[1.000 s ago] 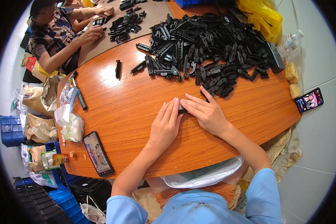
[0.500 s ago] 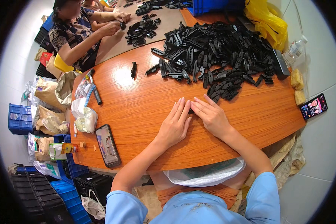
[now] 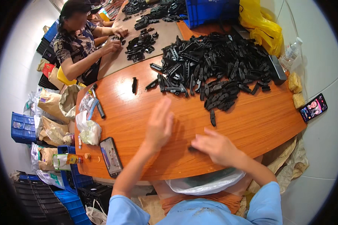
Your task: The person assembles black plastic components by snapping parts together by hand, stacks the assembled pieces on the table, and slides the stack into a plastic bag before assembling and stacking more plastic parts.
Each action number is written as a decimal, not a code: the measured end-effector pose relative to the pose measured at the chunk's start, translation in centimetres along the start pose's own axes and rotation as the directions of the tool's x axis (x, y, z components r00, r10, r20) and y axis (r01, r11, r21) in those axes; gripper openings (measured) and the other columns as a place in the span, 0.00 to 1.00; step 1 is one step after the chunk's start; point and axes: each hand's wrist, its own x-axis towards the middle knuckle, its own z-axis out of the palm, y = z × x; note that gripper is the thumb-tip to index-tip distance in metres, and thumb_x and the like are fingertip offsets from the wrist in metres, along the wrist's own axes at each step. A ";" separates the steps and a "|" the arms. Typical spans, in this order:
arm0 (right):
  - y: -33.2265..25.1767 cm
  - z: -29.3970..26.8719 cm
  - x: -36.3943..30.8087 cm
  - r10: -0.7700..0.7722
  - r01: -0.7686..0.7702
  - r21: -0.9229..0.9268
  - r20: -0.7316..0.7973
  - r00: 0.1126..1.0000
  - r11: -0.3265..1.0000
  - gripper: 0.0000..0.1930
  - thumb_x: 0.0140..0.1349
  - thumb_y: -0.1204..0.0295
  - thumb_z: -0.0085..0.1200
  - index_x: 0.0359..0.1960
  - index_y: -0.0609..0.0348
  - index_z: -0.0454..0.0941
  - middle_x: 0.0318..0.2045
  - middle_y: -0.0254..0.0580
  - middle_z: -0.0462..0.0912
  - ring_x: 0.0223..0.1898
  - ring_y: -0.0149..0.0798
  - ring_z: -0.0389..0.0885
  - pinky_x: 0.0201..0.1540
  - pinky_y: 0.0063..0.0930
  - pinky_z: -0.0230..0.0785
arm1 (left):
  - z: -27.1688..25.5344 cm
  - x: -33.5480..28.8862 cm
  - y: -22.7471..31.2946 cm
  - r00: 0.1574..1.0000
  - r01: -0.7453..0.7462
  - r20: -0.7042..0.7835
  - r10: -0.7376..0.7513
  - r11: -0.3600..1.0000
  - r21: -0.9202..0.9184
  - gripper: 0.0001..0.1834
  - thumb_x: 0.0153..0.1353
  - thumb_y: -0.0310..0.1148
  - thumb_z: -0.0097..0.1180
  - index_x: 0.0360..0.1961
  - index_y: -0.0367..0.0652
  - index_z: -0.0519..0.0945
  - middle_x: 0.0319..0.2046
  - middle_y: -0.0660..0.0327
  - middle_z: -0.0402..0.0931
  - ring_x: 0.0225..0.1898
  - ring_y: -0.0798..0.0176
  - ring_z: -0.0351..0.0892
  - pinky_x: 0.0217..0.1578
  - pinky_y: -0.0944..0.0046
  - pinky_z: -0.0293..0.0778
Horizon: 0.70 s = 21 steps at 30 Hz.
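Note:
My left hand (image 3: 159,125) is raised over the table, smeared by motion, with its fingers stretched out and nothing visible in them. To its right and nearer to me, my right hand (image 3: 215,147) is also blurred. Its fingers are bent around a small dark plastic part (image 3: 192,149), whose shape I cannot make out. Beyond both hands lies a large heap of black plastic parts (image 3: 229,63), long and narrow. One loose black part (image 3: 213,117) sits at the heap's near edge. Another single black part (image 3: 134,85) lies apart at the left.
The wooden table (image 3: 127,108) holds a phone (image 3: 110,156), a plastic bag (image 3: 90,132) and a black-handled tool (image 3: 101,111) at left. A second phone (image 3: 314,108) leans at right. Behind the heap stands a blue crate (image 3: 212,14). A co-worker (image 3: 79,45) handles parts at far left.
My hands, together near the heap before, have come apart. The left has lifted and moved left; the right has drawn nearer to me with a dark part. The view has shifted slightly.

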 end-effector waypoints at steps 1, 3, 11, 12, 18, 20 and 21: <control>-1.2 -0.4 -1.1 -0.005 0.000 0.083 0.062 0.998 0.997 0.22 0.52 0.77 0.52 0.52 0.56 0.77 0.49 0.44 0.80 0.54 0.43 0.77 0.64 0.46 0.62 | -1.0 1.8 -1.4 0.999 0.029 -0.016 -0.027 0.995 0.091 0.23 0.66 0.32 0.50 0.60 0.35 0.69 0.61 0.43 0.65 0.63 0.42 0.63 0.63 0.52 0.60; -2.7 -0.8 -2.9 -0.106 0.056 0.262 0.180 0.978 0.963 0.23 0.51 0.76 0.53 0.52 0.56 0.77 0.49 0.38 0.81 0.57 0.41 0.75 0.67 0.47 0.57 | -2.8 6.0 -5.0 0.988 0.128 -0.120 -0.094 0.942 0.311 0.23 0.67 0.35 0.47 0.60 0.33 0.69 0.60 0.42 0.66 0.63 0.42 0.63 0.64 0.51 0.59; -2.2 -4.3 0.1 -0.166 0.075 0.330 0.258 0.952 0.941 0.18 0.56 0.71 0.58 0.50 0.55 0.77 0.46 0.41 0.81 0.50 0.43 0.76 0.58 0.43 0.64 | 0.3 6.0 -13.7 0.865 0.460 -0.222 -0.451 0.888 -0.011 0.26 0.70 0.41 0.42 0.60 0.29 0.67 0.59 0.41 0.68 0.61 0.44 0.66 0.62 0.55 0.60; -0.3 -5.9 2.8 -0.095 0.019 0.361 0.196 0.976 0.932 0.17 0.55 0.70 0.60 0.48 0.55 0.77 0.43 0.43 0.81 0.45 0.44 0.78 0.52 0.42 0.69 | 1.2 5.6 -12.6 0.900 0.395 -0.207 -0.383 0.918 0.018 0.25 0.69 0.38 0.44 0.60 0.30 0.67 0.56 0.41 0.70 0.59 0.44 0.69 0.59 0.55 0.63; 18.4 -8.4 18.2 0.231 -0.239 0.022 -0.351 0.908 0.971 0.23 0.64 0.60 0.54 0.53 0.67 0.74 0.55 0.57 0.75 0.59 0.51 0.71 0.61 0.38 0.62 | 0.6 6.0 -10.1 0.967 0.208 -0.137 -0.217 0.975 -0.075 0.25 0.65 0.30 0.51 0.62 0.35 0.66 0.47 0.45 0.75 0.51 0.47 0.75 0.50 0.56 0.71; 23.9 -7.7 23.0 0.343 -0.379 -0.005 -0.412 0.844 0.925 0.31 0.63 0.50 0.53 0.56 0.67 0.73 0.61 0.58 0.69 0.63 0.54 0.66 0.63 0.36 0.59 | 0.7 5.9 -10.2 0.975 0.168 -0.133 -0.178 0.983 -0.079 0.29 0.64 0.31 0.53 0.64 0.36 0.63 0.48 0.46 0.74 0.48 0.48 0.76 0.49 0.56 0.72; 25.6 -7.3 25.3 0.436 -0.475 -0.015 -0.371 0.820 0.880 0.38 0.60 0.40 0.48 0.60 0.60 0.70 0.63 0.56 0.66 0.65 0.55 0.62 0.67 0.45 0.52 | 0.6 5.9 -10.1 0.974 0.171 -0.139 -0.181 0.982 -0.079 0.29 0.64 0.31 0.53 0.64 0.36 0.63 0.48 0.46 0.74 0.48 0.48 0.76 0.49 0.56 0.72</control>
